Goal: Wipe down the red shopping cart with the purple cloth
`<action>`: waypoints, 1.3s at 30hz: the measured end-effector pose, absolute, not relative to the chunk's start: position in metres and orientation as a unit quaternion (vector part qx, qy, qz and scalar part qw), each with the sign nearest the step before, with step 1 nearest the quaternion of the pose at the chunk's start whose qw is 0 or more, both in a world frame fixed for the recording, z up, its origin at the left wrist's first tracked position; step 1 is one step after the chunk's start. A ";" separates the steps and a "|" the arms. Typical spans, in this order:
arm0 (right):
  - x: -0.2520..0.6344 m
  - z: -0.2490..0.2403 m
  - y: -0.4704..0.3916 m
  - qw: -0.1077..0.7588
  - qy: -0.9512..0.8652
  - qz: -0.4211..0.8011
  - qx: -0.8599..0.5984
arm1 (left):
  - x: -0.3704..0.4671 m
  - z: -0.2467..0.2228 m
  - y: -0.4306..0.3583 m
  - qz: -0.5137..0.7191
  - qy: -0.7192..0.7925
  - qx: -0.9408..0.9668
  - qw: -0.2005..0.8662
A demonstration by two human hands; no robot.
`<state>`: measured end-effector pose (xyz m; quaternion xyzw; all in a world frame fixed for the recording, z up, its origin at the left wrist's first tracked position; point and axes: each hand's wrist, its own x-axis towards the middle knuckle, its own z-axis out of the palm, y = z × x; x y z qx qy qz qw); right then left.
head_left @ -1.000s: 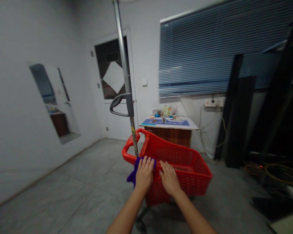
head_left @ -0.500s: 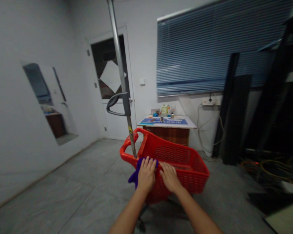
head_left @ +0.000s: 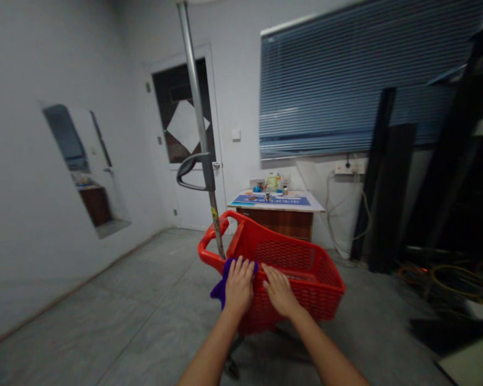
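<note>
On the near rim of the red basket cart (head_left: 306, 268), my left hand (head_left: 238, 285) lies palm-down with fingers spread flat over a purple cloth (head_left: 219, 289), pressing it on the plastic rather than gripping it, and the cloth's corner hangs down the cart's outer left side. My right hand (head_left: 279, 290) rests just beside it, open and flat on the same rim, holding nothing. The cart stands on the grey floor (head_left: 116, 316) with its metal pole (head_left: 197, 118) and grey handle (head_left: 193, 171) rising behind the cloth; a cluttered desk (head_left: 317, 206) sits beyond by the blue blinds (head_left: 346, 86).
</note>
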<state>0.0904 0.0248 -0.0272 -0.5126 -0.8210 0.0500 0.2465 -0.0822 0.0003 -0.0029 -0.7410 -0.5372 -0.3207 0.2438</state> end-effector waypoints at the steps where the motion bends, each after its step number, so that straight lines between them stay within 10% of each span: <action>1: 0.094 -0.027 0.025 0.248 -0.820 0.048 -0.514 | -0.082 -0.004 0.001 -0.319 -0.531 -0.747 0.242; 39: 0.095 -0.029 0.015 0.207 -0.799 0.067 -0.561 | -0.080 -0.010 0.005 -0.287 -0.565 -0.740 0.225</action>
